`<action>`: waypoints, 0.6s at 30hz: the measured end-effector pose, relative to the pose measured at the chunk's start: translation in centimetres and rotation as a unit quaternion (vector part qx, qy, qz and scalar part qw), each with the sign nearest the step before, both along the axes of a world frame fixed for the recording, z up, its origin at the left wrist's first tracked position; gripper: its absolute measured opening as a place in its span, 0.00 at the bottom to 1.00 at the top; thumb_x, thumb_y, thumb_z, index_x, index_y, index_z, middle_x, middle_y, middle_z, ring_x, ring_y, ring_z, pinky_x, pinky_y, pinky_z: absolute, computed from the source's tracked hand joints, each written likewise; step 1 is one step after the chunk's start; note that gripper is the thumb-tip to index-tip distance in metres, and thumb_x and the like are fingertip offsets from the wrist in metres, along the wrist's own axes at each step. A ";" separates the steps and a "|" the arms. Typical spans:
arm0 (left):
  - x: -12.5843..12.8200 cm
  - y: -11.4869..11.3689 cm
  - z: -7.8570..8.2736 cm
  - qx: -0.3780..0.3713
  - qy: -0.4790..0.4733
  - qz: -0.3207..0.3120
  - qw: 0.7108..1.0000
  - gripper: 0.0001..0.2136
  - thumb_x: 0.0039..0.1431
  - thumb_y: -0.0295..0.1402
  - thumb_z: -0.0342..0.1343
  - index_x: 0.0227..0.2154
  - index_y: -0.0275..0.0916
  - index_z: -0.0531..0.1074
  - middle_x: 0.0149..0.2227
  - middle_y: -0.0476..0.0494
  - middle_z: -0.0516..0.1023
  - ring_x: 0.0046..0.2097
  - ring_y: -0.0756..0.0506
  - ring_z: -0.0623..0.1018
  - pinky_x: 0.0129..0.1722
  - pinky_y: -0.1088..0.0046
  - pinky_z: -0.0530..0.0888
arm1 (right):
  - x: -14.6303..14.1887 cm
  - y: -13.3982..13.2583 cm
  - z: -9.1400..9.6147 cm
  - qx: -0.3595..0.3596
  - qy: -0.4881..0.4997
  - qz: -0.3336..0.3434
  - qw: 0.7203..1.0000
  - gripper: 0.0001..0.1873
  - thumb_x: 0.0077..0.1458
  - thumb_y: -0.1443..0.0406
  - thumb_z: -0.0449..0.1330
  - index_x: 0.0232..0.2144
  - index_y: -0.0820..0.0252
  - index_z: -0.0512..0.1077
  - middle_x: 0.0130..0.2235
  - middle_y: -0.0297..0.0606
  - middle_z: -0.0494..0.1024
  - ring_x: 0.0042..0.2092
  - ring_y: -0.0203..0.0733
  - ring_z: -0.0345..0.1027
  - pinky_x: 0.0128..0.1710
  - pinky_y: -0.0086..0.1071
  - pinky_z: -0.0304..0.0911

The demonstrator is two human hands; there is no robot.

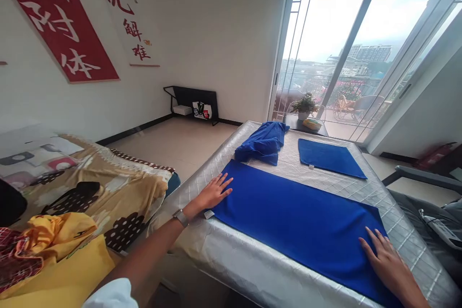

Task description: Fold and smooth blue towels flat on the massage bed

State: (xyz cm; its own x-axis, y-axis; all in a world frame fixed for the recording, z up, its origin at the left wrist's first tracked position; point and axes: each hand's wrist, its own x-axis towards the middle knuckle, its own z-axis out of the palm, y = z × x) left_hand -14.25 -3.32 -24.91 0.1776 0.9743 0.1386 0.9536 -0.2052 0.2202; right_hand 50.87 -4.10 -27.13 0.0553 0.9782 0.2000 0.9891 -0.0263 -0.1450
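A long blue towel (296, 221) lies flat across the near part of a silver quilted mattress (390, 202). My left hand (212, 193) rests flat with fingers spread at the towel's left end, a watch on its wrist. Lying flat on the towel's right end near the front edge is my right hand (386, 260), fingers apart. Neither hand grips anything. Farther back, a crumpled blue towel (263, 143) sits on the left and a neatly folded blue towel (330, 158) lies to its right.
A low bed with a patterned tan blanket (108, 187) stands to the left, yellow cloth (61, 260) near me. A small table with a potted plant (306, 106) stands by the glass balcony doors (346, 48). A dark chair (426, 197) is at the right.
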 end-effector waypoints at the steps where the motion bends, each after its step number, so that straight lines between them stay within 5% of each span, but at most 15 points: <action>1: 0.1 -1.2 -0.4 -0.016 0.004 0.007 1.000 0.28 0.70 0.52 0.38 0.69 0.53 0.51 0.73 0.45 0.48 0.73 0.40 0.49 0.69 0.53 0.53 | -0.1 -0.1 -0.2 -0.013 -0.005 0.009 1.000 0.37 0.55 0.48 0.44 0.63 0.50 0.65 0.65 0.42 0.66 0.68 0.56 0.53 0.65 0.53 0.54; 7: 0.7 -3.2 -0.8 -0.023 0.011 0.069 0.997 0.28 0.70 0.51 0.41 0.70 0.52 0.51 0.72 0.42 0.49 0.73 0.38 0.49 0.68 0.50 0.54 | -0.5 0.5 1.0 -0.085 -0.028 0.000 0.996 0.43 0.59 0.47 0.36 0.69 0.63 0.53 0.72 0.47 0.49 0.72 0.53 0.40 0.68 0.54 0.44; 14: 0.8 -2.5 0.1 -0.043 0.033 0.104 0.993 0.30 0.70 0.52 0.38 0.70 0.47 0.52 0.72 0.39 0.50 0.72 0.37 0.51 0.68 0.50 0.51 | 1.3 -4.4 0.8 -0.083 -0.065 -0.006 0.994 0.40 0.61 0.48 0.37 0.68 0.64 0.57 0.71 0.48 0.52 0.72 0.51 0.41 0.68 0.51 0.47; 18: 4.7 -0.5 1.5 0.005 0.022 0.063 0.998 0.31 0.70 0.53 0.33 0.70 0.43 0.53 0.72 0.39 0.51 0.72 0.39 0.51 0.69 0.54 0.51 | -0.8 -5.2 2.3 -0.096 -0.119 -0.045 0.987 0.38 0.62 0.53 0.39 0.67 0.68 0.58 0.71 0.48 0.52 0.72 0.52 0.43 0.69 0.51 0.44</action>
State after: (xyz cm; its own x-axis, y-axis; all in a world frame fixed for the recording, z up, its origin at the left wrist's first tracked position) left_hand -9.57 -3.83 -23.39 0.0594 0.9879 0.1432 0.9808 -0.0845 0.1759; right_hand 50.10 -9.32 -24.79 0.1179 0.9926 0.0295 0.9868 -0.1205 0.1080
